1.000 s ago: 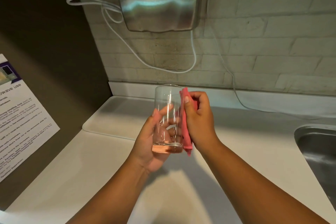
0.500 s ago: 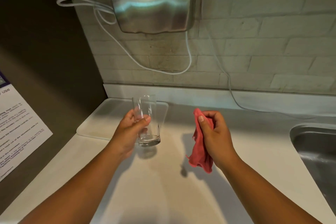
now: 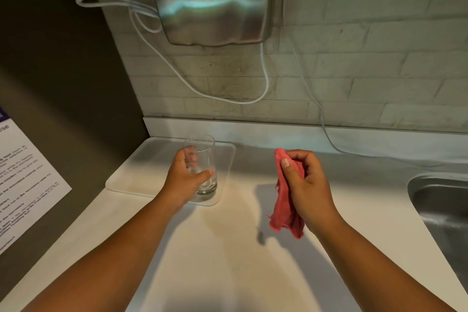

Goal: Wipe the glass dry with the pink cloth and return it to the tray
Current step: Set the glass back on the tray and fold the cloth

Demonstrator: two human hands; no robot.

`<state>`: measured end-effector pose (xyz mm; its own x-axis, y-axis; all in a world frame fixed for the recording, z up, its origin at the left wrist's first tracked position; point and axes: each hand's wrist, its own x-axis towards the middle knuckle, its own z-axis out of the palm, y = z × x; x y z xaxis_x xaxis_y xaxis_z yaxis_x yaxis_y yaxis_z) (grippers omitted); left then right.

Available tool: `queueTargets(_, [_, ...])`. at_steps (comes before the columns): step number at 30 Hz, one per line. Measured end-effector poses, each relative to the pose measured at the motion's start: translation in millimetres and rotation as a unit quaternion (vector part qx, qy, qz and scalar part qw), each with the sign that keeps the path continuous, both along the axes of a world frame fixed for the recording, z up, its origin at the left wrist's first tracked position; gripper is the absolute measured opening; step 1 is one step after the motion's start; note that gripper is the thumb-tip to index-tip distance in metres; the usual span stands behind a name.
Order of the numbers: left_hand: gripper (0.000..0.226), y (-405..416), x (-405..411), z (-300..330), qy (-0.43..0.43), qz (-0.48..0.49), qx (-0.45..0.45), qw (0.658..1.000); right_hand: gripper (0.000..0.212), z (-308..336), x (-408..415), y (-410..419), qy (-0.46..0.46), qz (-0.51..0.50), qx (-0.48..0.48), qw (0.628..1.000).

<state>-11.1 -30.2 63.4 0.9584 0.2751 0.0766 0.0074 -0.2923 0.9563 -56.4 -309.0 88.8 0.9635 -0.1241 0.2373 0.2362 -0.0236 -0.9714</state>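
Pink cloth (image 3: 287, 200) is bunched in the right hand (image 3: 307, 186), away from the glass (image 3: 201, 168), so wiping looks done. Left hand (image 3: 186, 180) grips the glass upright on the tray's (image 3: 131, 177) near right corner; just letting go is left, I'd say.

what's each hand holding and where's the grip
Left hand holds the glass around its lower half, over the tray. Right hand bunches the cloth near its top.

The left hand (image 3: 186, 180) grips an upright glass (image 3: 202, 167) at the near right corner of the tray (image 3: 134, 175). Well apart to the right, the right hand (image 3: 307, 185) clutches the pink cloth (image 3: 285, 208).
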Motion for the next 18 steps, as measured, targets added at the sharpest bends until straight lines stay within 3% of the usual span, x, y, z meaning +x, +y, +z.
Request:
queueTargets(8, [0.081,5,9,-35,0.033,0.041,-0.013,0.999,0.005,-6,1,1,-0.001,0.003,-0.007,1.000])
queueTargets(11, [0.096,4,7,-41,0.045,0.032,-0.009,0.998,0.007,-9,2,-1,-0.001,0.006,-0.013,1.000])
queueTargets(13, [0.107,1,-3,-38,0.058,0.080,0.006,0.995,0.010,-10,3,-2,-0.005,0.000,-0.020,1.000])
queueTargets(14, [0.104,-2,-11,-35,0.057,0.125,0.012,0.990,0.011,-10,4,-3,-0.009,-0.001,-0.023,1.000])
queueTargets(16, [0.076,-17,-35,-28,0.008,0.220,0.045,0.974,0.013,-11,4,-5,-0.013,0.011,-0.020,1.000])
queueTargets(18, [0.043,-40,-58,-15,-0.085,0.230,0.067,0.967,0.008,-9,3,-7,-0.008,0.043,-0.014,0.999])
